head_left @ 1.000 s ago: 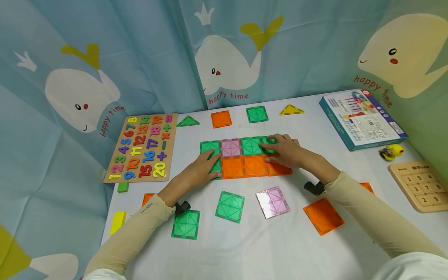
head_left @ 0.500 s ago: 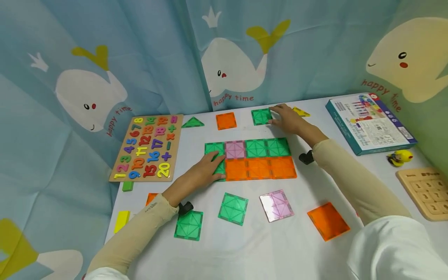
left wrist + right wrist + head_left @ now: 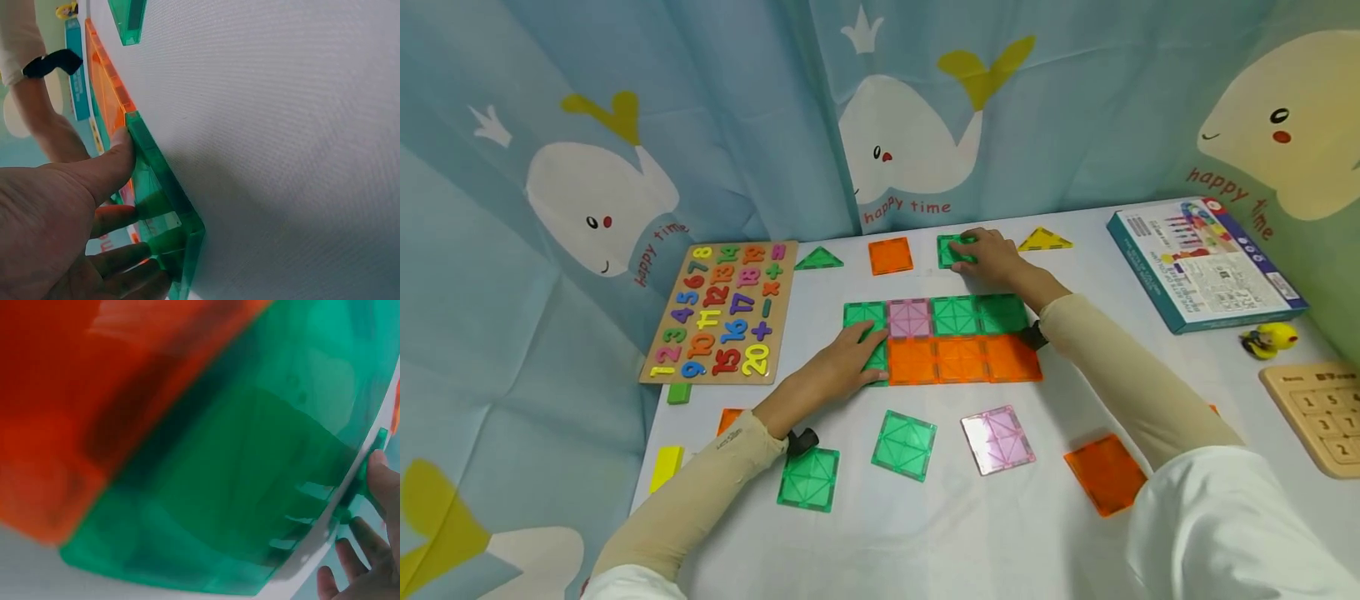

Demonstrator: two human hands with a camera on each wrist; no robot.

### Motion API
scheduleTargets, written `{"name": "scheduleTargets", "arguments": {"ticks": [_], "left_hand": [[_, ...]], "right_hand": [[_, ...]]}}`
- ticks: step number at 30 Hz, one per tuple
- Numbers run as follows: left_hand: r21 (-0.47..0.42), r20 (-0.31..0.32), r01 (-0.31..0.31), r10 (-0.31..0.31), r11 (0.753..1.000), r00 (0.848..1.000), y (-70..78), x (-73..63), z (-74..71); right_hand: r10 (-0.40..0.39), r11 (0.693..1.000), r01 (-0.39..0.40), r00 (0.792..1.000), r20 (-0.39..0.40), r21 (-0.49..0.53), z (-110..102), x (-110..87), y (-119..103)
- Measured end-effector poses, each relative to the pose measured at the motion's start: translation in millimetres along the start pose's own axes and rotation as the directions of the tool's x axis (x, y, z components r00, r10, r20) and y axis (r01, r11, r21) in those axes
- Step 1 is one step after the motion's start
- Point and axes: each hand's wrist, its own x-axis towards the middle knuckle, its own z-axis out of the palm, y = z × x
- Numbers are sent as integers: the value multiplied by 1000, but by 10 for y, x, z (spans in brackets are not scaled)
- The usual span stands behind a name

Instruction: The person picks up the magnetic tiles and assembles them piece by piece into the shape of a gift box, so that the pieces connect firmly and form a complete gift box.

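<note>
Flat on the table, square magnetic tiles form a two-row block: green tiles [image 3: 955,316] and a pink tile [image 3: 910,319] behind, orange tiles [image 3: 912,362] along the front. My left hand [image 3: 842,364] rests at the block's left end, its thumb at the near edge of a green tile [image 3: 164,169] and its fingers spread over the green tiles there. Beyond the block, my right hand [image 3: 996,256] grips a separate green square tile [image 3: 948,252] with thumb and fingers at its right side. In the right wrist view that hand [image 3: 369,531] shows at the right edge.
Near me lie loose tiles: green [image 3: 904,445], pink [image 3: 998,439] and orange [image 3: 1105,473]. At the back are a green triangle [image 3: 820,258], an orange square [image 3: 891,256] and a yellow triangle [image 3: 1044,239]. A number board [image 3: 718,312] stands left, a box [image 3: 1206,264] right.
My right hand has left the right end of the block, reached back to the separate green tile and shifted it slightly left. My left hand has stayed on the block's left end.
</note>
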Motion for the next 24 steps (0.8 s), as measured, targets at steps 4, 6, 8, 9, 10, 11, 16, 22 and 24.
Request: {"name": "scheduleTargets", "arguments": {"ticks": [4,6,8,9,10,11,16,22,24], "left_hand": [[1,-5,-2,2,1000,1000,-4,4,0],[1,-5,-1,1,1000,1000,-6,-1,-1],[0,-6,-1,1,1000,1000,-9,-4,-3],[-3,-5,-1,1,1000,1000,-9,-7,-5],[-4,-4,-1,1,1000,1000,-9,-10,-8],[-8,-4,-2,2,1000,1000,-9,-12,-10],[-13,-6,-3,3,1000,1000,-9,-25,-6],[-2,0,-7,7,1000,1000,9,-14,3],[-1,-3,-8,8,1000,1000,21,-7,8]], "right_hand": [[-78,997,78,997,-22,-3,52,-104,-150],[-97,995,97,995,-37,-6,85,-177,-223],[-100,995,99,993,-54,-19,118,-254,-289],[-103,994,101,993,-62,-36,133,-292,-319],[-104,994,100,992,-69,-49,146,-328,-348],[-107,992,102,991,-75,-67,162,-360,-372],[-106,991,98,991,-81,-97,202,-444,-455],[-68,993,65,997,-31,-103,133,-419,-478],[-59,994,56,998,-28,-90,96,-398,-487]]}}
